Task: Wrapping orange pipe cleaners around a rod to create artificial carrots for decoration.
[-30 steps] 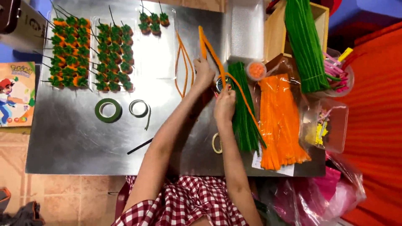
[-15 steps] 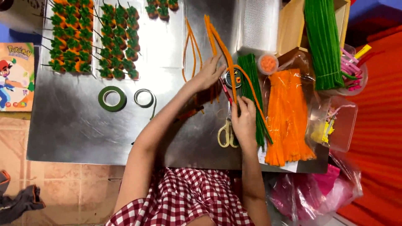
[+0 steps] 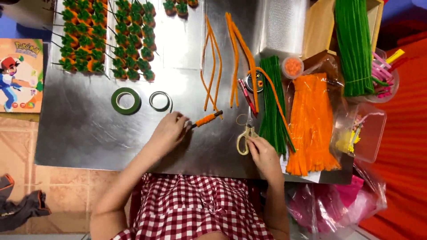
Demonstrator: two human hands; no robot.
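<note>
hands have dropped from the pipe cleaners: left hand [image 3: 171,130] now pinches an orange-wrapped stick [image 3: 205,119] mid-frame, right hand [image 3: 263,153] closes on the scissors [image 3: 245,137] on the worktop [image 3: 89,138].

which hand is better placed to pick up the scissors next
Right, most likely. The right hand already rests at the handles of the scissors, while the left hand is occupied pinching the orange-wrapped stick and sits farther away.
</note>
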